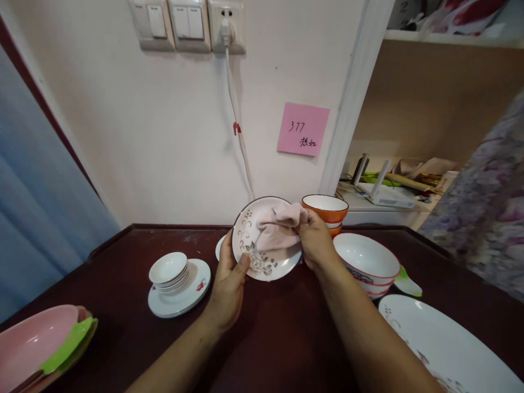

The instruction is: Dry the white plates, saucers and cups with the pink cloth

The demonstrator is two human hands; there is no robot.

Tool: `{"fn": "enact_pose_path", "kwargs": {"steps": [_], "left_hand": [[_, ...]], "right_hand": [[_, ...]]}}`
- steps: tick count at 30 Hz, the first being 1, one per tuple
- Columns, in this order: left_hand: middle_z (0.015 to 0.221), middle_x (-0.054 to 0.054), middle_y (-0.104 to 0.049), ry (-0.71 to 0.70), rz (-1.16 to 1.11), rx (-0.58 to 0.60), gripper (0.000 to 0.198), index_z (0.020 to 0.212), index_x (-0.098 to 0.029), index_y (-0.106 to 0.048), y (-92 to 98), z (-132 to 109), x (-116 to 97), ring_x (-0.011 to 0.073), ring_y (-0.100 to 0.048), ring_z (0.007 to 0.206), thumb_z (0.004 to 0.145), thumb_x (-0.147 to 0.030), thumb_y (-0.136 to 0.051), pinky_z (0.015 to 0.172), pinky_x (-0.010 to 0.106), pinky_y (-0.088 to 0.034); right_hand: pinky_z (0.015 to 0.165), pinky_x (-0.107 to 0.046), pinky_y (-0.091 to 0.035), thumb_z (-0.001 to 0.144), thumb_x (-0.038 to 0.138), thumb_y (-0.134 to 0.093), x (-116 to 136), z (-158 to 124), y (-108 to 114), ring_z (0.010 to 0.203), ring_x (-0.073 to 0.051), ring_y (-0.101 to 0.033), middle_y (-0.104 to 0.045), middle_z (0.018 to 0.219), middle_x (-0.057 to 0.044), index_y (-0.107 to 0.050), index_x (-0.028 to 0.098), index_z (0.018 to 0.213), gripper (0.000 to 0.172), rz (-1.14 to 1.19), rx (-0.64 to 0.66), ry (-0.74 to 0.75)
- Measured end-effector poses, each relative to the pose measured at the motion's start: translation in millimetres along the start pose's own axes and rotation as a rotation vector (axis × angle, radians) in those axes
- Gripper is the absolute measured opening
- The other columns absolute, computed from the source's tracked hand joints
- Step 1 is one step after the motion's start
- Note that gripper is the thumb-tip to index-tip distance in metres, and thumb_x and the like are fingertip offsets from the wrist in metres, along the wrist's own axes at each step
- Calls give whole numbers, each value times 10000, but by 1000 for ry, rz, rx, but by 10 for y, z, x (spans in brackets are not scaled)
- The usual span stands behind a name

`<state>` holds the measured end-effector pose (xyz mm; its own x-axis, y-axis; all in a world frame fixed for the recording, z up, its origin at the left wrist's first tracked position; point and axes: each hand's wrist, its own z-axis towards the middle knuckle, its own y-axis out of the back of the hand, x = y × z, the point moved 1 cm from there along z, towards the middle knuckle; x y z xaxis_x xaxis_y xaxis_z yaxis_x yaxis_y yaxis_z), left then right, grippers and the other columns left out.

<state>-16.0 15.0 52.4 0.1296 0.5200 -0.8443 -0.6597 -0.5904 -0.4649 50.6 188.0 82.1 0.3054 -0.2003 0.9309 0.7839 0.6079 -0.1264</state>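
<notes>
My left hand (230,281) grips the left rim of a white plate (249,232) with a brown flower pattern and a dark edge, thumb on its inner face. The plate is tilted up off the table, facing me. My right hand (317,240) is closed on a bunched pale pink cloth (278,229), which lies against the plate's upper right inner face. Some of the right fingers are hidden by the cloth. Behind the plate, at its left, part of another white dish (219,250) shows.
On the dark red table (270,338) are small stacked bowls (168,267) on white plates (179,305), a pink dish (36,338) with green leaf trim, orange bowls (327,206), red-rimmed bowls (366,259) and a large white plate (446,344). A cord (233,103) hangs down the wall.
</notes>
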Motion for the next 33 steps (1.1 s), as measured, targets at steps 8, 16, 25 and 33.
{"fn": "enact_pose_path", "kwargs": {"steps": [8,16,25,33], "left_hand": [[1408,55,-522,1,237,-161,628,1426,-305,-387,187,123,119,244,-499,1262,847,-406,-608,1046,368,-396],[1283,80,-621,99,408,193,501,1303,-260,-570,197,136,-31,285,-561,1172,821,-382,-635,981,376,-434],[1182,108,-650,290,225,254,537,1346,-269,-477,272,160,-79,271,-624,1021,860,-483,-551,876,388,-483],[1415,84,-513,48,-84,-40,696,1451,-329,-336,155,128,-75,282,-513,1248,828,-353,-647,1058,432,-384]], "right_hand": [[632,-267,-471,726,359,-592,-277,-9,-61,733,-174,-597,-676,859,-33,-595,188,926,263,-81,71,-74],[665,-250,-435,728,137,-482,80,-87,58,767,-164,-588,-664,835,-3,-630,205,920,252,-510,472,216],[638,-241,-430,730,163,-527,-60,-146,-91,740,-157,-587,-661,800,0,-634,192,870,179,-392,532,72],[635,-269,-456,698,384,-643,-492,-86,-273,705,-169,-596,-672,790,-18,-585,188,915,298,133,-16,-182]]}}
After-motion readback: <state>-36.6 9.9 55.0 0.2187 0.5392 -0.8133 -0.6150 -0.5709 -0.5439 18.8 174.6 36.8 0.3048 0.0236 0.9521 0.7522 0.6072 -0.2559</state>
